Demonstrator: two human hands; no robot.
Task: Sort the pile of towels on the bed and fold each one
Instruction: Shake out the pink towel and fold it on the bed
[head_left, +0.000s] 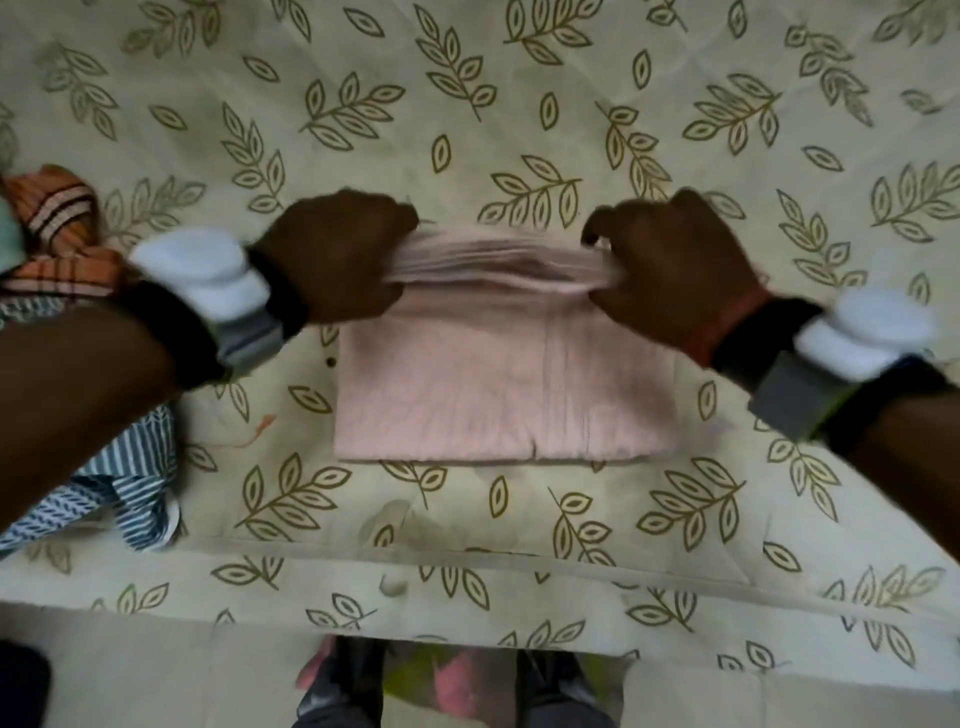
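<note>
Both hands, left (332, 254) and right (670, 265), grip the far edge of a pink towel (498, 384), lifting it taut to fold evenly on the bed (519, 104).

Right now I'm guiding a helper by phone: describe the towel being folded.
On the leaf-print bedsheet, look near the front edge. The pink towel lies there, its far edge gripped by the left hand and right hand. It alone is plain; cloths heaped left are striped or checked.
</note>
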